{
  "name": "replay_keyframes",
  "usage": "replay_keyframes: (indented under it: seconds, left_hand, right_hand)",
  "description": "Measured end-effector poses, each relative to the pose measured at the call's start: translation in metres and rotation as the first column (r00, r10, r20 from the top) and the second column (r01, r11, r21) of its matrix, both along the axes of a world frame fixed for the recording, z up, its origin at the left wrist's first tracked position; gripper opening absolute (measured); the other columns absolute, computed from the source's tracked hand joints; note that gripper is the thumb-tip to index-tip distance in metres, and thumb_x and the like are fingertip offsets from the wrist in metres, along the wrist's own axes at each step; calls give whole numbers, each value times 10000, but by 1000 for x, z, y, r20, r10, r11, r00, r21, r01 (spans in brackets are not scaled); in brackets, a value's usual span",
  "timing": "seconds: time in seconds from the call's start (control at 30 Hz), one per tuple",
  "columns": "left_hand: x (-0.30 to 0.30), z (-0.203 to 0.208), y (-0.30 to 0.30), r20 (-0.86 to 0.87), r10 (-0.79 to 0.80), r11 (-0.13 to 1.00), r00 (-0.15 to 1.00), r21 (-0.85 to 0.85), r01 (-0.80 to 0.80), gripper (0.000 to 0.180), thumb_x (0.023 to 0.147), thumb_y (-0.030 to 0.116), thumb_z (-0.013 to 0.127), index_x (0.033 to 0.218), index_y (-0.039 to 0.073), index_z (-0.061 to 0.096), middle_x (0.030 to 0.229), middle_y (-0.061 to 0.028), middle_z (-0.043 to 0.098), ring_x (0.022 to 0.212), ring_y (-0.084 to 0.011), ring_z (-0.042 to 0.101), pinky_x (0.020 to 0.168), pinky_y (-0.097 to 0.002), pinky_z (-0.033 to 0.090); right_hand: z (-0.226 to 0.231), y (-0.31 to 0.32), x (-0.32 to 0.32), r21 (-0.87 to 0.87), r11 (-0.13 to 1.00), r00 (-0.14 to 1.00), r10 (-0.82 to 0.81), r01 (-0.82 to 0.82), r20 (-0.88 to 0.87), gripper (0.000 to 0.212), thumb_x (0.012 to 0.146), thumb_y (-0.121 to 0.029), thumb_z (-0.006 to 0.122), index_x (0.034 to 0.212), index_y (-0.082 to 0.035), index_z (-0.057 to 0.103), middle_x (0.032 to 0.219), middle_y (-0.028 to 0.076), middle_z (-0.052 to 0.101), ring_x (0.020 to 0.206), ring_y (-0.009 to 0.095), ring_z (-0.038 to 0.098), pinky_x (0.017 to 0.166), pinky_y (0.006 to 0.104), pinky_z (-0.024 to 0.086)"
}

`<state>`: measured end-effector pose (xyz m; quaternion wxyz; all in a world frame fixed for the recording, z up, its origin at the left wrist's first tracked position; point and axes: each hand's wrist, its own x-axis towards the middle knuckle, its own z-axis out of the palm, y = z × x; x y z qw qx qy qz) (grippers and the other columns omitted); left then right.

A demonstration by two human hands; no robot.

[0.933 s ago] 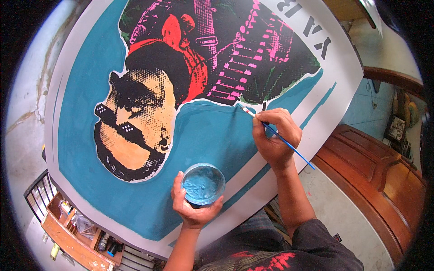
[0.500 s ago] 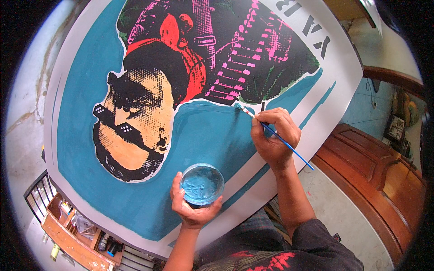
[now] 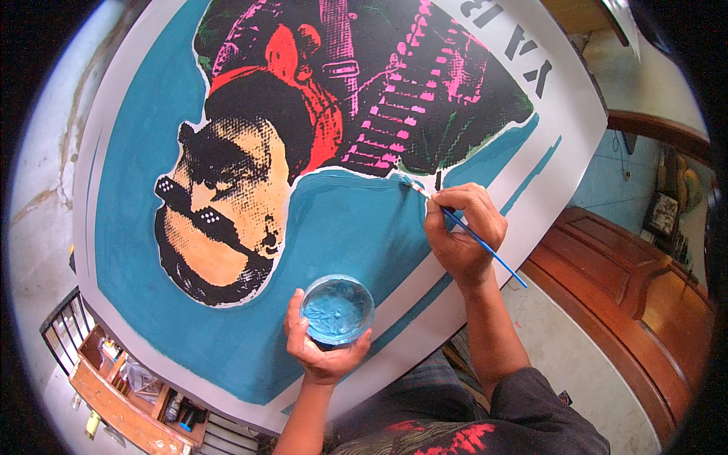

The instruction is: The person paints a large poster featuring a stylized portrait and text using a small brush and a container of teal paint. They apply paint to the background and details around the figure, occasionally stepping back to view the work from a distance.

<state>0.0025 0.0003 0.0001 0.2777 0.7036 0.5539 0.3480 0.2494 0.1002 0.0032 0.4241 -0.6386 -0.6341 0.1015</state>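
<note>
A large white board or canvas carries an upside-down painted portrait in black, orange, red, pink and green on a teal ground. My right hand pinches a thin blue-handled paintbrush. Its bristles touch the teal area just under the dark clothing, beside a small white unpainted patch. Held in my left hand is a round clear cup of blue paint, fingers wrapped round its side and base. The cup is in front of the lower teal area, right of the portrait's head.
At the lower left stands a wooden shelf with bottles and a plastic bag, next to a black metal rack. Brown wooden panelled furniture is on the right. Dark stencilled letters run along the board's upper right.
The brush tip has shifted slightly right and down along the teal edge, with my right hand following. My left hand and the paint cup stay almost still.
</note>
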Motion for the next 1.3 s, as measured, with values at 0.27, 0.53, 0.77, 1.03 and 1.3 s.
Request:
replay_keyframes:
  seconds: [0.27,0.53,0.77,1.03,1.3]
  left_hand:
    - [0,1,0,-5,-4,1000,1000,0,4,864,728,444,811,1259,72,241,1308,-351,407,1151,-450,501,963,-530,426]
    - [0,-1,-1,-10,5,1000,1000,5,-5,866,729,447,808,1264,74,240,1313,-354,408,1142,-451,507,962,-528,425]
    - [1,0,0,-11,7,1000,1000,10,-7,865,725,440,813,1265,73,246,1311,-351,415,1132,-445,511,957,-522,429]
    - [1,0,0,-6,7,1000,1000,5,-7,874,722,443,815,1267,72,240,1310,-350,412,1137,-444,510,956,-524,431]
    - [0,-1,-1,-10,10,1000,1000,4,-10,872,727,455,809,1268,76,239,1307,-349,413,1148,-447,506,960,-525,429]
  right_hand:
    - [-2,-2,0,-9,999,998,-53,52,-30,188,613,64,701,729,-61,620,689,84,636,630,233,630,617,325,490]
    - [14,1,4,-187,976,941,-166,114,-294,78,738,-23,721,744,-34,644,676,100,644,614,192,633,580,290,494]
    - [10,10,1,-248,956,960,-204,154,-192,112,745,-77,753,726,-35,652,687,108,663,607,199,632,576,302,489]
    - [8,8,1,-214,960,977,-200,180,-75,119,712,-72,762,696,-62,644,657,94,645,586,217,614,572,322,477]
    - [9,9,1,-182,978,987,-123,103,-103,101,810,-63,701,740,-13,649,638,71,644,548,120,603,515,242,474]
